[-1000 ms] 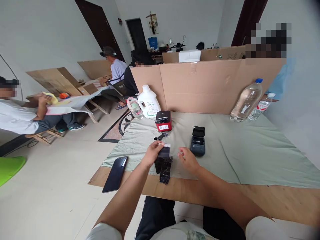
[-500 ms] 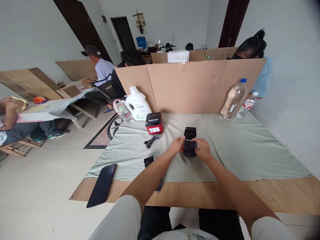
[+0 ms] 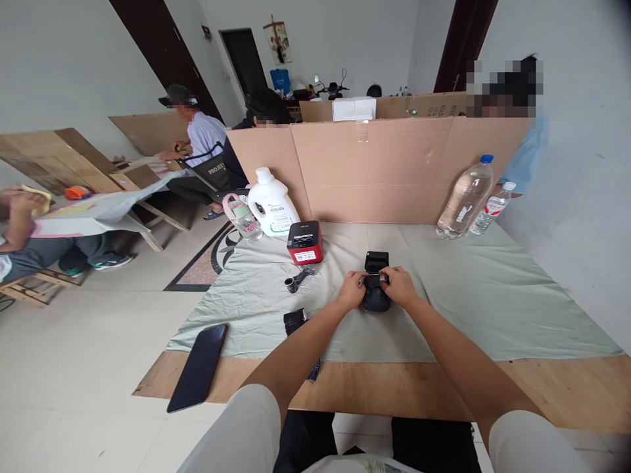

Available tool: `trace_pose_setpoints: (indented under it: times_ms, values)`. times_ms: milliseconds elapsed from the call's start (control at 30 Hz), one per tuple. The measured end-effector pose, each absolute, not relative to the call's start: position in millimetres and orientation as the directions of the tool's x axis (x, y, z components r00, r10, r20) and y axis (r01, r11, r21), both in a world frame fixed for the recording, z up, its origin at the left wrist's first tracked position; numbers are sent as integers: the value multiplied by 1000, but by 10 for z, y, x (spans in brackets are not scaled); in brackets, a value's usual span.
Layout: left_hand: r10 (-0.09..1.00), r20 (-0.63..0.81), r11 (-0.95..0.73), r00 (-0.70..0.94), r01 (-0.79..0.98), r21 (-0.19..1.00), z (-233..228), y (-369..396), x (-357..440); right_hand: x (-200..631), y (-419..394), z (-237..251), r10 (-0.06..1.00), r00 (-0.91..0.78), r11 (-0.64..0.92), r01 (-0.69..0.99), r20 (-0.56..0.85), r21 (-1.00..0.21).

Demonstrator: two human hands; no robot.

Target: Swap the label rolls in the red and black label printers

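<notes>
A small black device [image 3: 376, 302] with a raised, flipped-open lid [image 3: 376, 259] sits on the cloth in front of me. Just above its body, a roll of black film [image 3: 373, 281] is stretched between my hands. My left hand [image 3: 351, 290] pinches the left end of it, and my right hand [image 3: 398, 286] grips the right end with closed fingers. Whether the roll rests in the device I cannot tell. To the left lie another small black roll with a loose film tail [image 3: 292, 284] and a crumpled piece of black film [image 3: 294, 320], partly behind my left forearm.
A red and black box [image 3: 305, 244], a white jug [image 3: 274, 205] and a pink-handled cup [image 3: 246, 223] stand back left. Two water bottles [image 3: 463, 200] are back right, before a cardboard screen [image 3: 374, 174]. A phone [image 3: 198, 368] overhangs the left table edge. Other people sit beyond.
The roll of black film between my hands has turned, its pale edge no longer showing and more of the device's rounded front visible. My right hand has come slightly up and over it.
</notes>
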State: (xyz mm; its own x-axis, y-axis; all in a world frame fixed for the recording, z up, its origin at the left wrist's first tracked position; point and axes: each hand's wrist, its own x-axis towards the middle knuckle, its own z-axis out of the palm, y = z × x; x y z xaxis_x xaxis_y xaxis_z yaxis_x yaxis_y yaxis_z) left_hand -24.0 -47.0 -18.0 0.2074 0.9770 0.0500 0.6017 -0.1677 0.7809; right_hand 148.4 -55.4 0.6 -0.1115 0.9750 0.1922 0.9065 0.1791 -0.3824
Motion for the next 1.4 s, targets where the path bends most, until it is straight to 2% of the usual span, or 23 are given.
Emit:
trace_pose_setpoints:
  times_ms: [200,333,567,800,967,1167,1333,1400]
  values:
    - [935,222,-348,276,598,722,-206,-401,-227,1500,-484,53,975,-173,213,908,139,-361]
    - [924,267,-381,273,630,677,-175,-330,-194,1523,-461,42,971,-171,226,888,167,-400]
    - [934,176,-352,310,726,591,-95,-276,-134,1522,-464,-41,981,-137,182,896,138,-406]
    - [918,92,-384,386,809,445,-22,-213,-94,1524,-405,-64,994,-86,108,914,74,-392]
    - [899,52,-424,435,832,359,-29,-140,-63,1493,-356,-45,999,-39,40,943,9,-330]
    - [914,72,-393,399,829,398,-25,-147,-43,1533,-374,-21,993,-115,117,936,28,-333]
    - [903,58,-402,425,791,460,-17,-118,-68,1580,-561,-5,947,-209,286,895,244,-342]
    - [884,19,-408,467,752,517,-11,-95,-125,1570,-663,-12,922,-276,363,862,272,-353]
